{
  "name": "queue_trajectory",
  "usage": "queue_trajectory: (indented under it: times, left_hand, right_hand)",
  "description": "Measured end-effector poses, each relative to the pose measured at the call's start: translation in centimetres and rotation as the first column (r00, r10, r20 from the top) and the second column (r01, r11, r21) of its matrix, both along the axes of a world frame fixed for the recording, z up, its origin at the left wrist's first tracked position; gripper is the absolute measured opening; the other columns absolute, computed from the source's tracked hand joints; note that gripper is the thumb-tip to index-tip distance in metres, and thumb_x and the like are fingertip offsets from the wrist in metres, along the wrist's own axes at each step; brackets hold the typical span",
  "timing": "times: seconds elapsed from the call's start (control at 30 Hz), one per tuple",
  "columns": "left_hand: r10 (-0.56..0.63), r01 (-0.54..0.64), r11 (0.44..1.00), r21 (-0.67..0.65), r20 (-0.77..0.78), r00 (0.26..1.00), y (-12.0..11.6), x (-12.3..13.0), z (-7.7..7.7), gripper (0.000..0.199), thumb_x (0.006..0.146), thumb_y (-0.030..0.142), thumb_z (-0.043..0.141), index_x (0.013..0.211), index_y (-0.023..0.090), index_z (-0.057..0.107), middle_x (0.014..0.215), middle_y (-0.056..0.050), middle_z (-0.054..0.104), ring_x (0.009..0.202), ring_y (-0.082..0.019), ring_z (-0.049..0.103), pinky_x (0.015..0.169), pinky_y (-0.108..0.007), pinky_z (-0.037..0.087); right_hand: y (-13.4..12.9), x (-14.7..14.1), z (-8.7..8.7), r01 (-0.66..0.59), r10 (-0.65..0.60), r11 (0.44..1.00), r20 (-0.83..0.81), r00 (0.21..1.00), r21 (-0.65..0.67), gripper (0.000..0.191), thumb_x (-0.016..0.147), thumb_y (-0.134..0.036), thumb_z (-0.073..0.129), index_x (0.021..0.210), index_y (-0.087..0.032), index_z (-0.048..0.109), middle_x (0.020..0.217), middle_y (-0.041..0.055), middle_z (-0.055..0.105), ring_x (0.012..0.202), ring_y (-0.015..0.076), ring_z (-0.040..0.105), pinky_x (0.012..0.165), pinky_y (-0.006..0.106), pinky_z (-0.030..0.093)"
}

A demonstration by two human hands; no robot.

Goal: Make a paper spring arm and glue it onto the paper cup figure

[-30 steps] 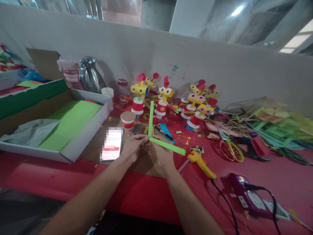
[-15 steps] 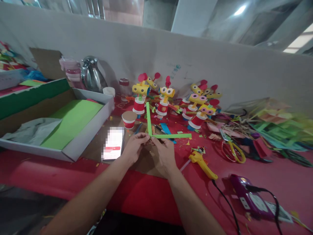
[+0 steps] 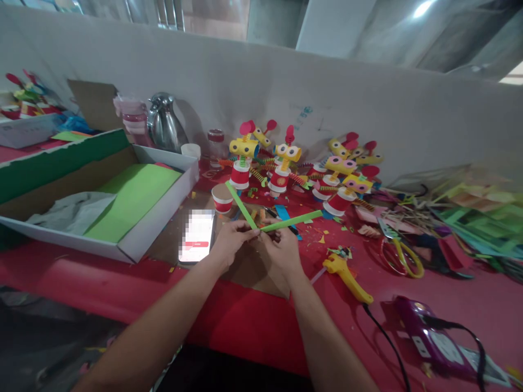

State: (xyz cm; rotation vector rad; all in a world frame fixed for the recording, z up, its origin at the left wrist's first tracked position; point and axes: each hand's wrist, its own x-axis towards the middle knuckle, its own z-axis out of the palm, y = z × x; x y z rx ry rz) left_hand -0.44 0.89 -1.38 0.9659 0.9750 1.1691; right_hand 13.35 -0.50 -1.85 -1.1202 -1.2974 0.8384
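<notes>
Two light green paper strips [image 3: 292, 220] meet at one end between my hands and spread apart in a V. My left hand [image 3: 233, 239] pinches the joined end, below the strip that slants up to the left. From the other side my right hand [image 3: 281, 245] grips the same end, with its fingers under the strip that points right. Whether the ends are folded or glued there is hidden by my fingertips. Beneath my hands lies a brown cardboard sheet [image 3: 261, 280]. A phone [image 3: 198, 239] with a lit screen rests left of my left hand.
Paper-cup figures [image 3: 281, 177] stand along the wall behind a red-and-white cup [image 3: 223, 198]. A yellow glue gun [image 3: 347, 277], scissors [image 3: 402, 256] and a purple power strip [image 3: 433, 337] lie to the right. An open box [image 3: 159, 226] holds green paper on the left.
The upright strip has tilted to the left, and the other strip's far end has risen slightly. Both hands still hold the joined end. The whole view has shifted a little.
</notes>
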Motion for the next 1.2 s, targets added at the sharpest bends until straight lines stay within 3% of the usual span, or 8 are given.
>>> queue_trajectory:
  times: [0.17, 0.27, 0.37, 0.63, 0.73, 0.9, 1.0, 1.2]
  left_hand:
    - [0.047, -0.045, 0.999, -0.021, 0.140, 0.989, 0.1, 0.5, -0.8, 0.024, 0.055, 0.031, 0.085, 0.066, 0.014, 0.071, 0.061, -0.002, 0.064, 0.061, -0.012, 0.056, 0.064, -0.026, 0.043]
    - [0.088, -0.081, 0.996, -0.041, 0.222, 0.971, 0.1, 0.7, -0.9, 0.024, 0.054, 0.029, 0.085, 0.062, 0.014, 0.069, 0.060, 0.000, 0.062, 0.060, -0.011, 0.055, 0.065, -0.026, 0.044]
    - [0.091, -0.083, 0.996, -0.042, 0.259, 0.962, 0.0, 0.9, -0.8, 0.024, 0.055, 0.029, 0.085, 0.064, 0.014, 0.068, 0.063, 0.000, 0.063, 0.062, -0.011, 0.056, 0.067, -0.026, 0.044]
    - [0.067, -0.065, 0.998, -0.016, 0.162, 0.984, -0.5, 1.1, -0.5, 0.023, 0.058, 0.028, 0.083, 0.067, 0.013, 0.068, 0.064, -0.001, 0.064, 0.063, -0.013, 0.057, 0.067, -0.027, 0.045]
    - [0.097, -0.096, 0.995, -0.014, 0.126, 0.987, -0.5, 1.0, -0.5, 0.021, 0.058, 0.027, 0.083, 0.069, 0.014, 0.070, 0.064, -0.001, 0.065, 0.064, -0.013, 0.058, 0.067, -0.027, 0.045]
    - [0.128, -0.104, 0.989, -0.110, 0.242, 0.962, -0.4, 0.9, -0.2, 0.023, 0.052, 0.025, 0.086, 0.065, 0.015, 0.070, 0.062, -0.001, 0.066, 0.062, -0.014, 0.060, 0.067, -0.028, 0.046]
    - [0.142, -0.107, 0.983, -0.150, 0.247, 0.959, -0.8, 1.0, 0.4, 0.025, 0.047, 0.022, 0.087, 0.063, 0.015, 0.069, 0.061, -0.001, 0.066, 0.060, -0.013, 0.059, 0.065, -0.027, 0.045]
    - [0.097, -0.059, 0.979, -0.195, 0.192, 0.977, -1.2, 1.7, 1.9, 0.025, 0.048, 0.023, 0.087, 0.067, 0.014, 0.072, 0.059, -0.002, 0.066, 0.056, -0.012, 0.055, 0.058, -0.025, 0.042]
  right_hand:
    - [-0.3, -1.1, -0.1, -0.030, 0.014, 0.998, -0.262, 0.965, -0.056, 0.018, 0.070, -0.031, 0.072, 0.084, -0.021, 0.064, 0.081, 0.0008, 0.068, 0.075, 0.0167, 0.064, 0.073, 0.031, 0.052]
    - [-0.4, -1.6, -0.4, -0.067, 0.033, 0.992, -0.301, 0.953, -0.104, 0.019, 0.073, -0.036, 0.072, 0.083, -0.021, 0.067, 0.081, 0.0012, 0.069, 0.077, 0.0171, 0.064, 0.075, 0.031, 0.051]
    - [-0.5, -1.7, -0.6, -0.051, 0.021, 0.992, -0.248, 0.968, -0.116, 0.023, 0.075, -0.041, 0.070, 0.083, -0.020, 0.067, 0.081, 0.0020, 0.070, 0.076, 0.0180, 0.064, 0.074, 0.031, 0.051]
    - [-0.8, -0.8, -0.3, 0.143, -0.149, 0.989, 0.169, 0.974, 0.044, 0.021, 0.085, -0.038, 0.058, 0.076, -0.021, 0.067, 0.073, 0.0017, 0.067, 0.067, 0.0170, 0.058, 0.065, 0.028, 0.043]
    - [-0.7, -1.0, -0.7, 0.134, -0.134, 0.991, 0.148, 0.980, 0.011, 0.019, 0.084, -0.038, 0.058, 0.078, -0.022, 0.066, 0.073, 0.0010, 0.067, 0.066, 0.0167, 0.058, 0.063, 0.028, 0.042]
    - [-0.4, -1.6, -1.6, 0.004, -0.008, 0.996, -0.041, 0.999, -0.091, 0.021, 0.084, -0.044, 0.059, 0.089, -0.024, 0.064, 0.085, 0.0005, 0.069, 0.075, 0.0176, 0.062, 0.069, 0.028, 0.045]
    - [-0.2, -1.5, -1.7, -0.017, 0.018, 0.998, 0.016, 1.000, -0.067, 0.019, 0.087, -0.042, 0.055, 0.083, -0.025, 0.062, 0.079, -0.0006, 0.065, 0.072, 0.0175, 0.059, 0.067, 0.028, 0.043]
    - [-0.4, -1.1, -1.7, 0.103, -0.105, 0.994, 0.179, 0.978, 0.021, 0.021, 0.091, -0.039, 0.047, 0.080, -0.025, 0.058, 0.071, -0.0012, 0.061, 0.067, 0.0177, 0.053, 0.065, 0.028, 0.037]
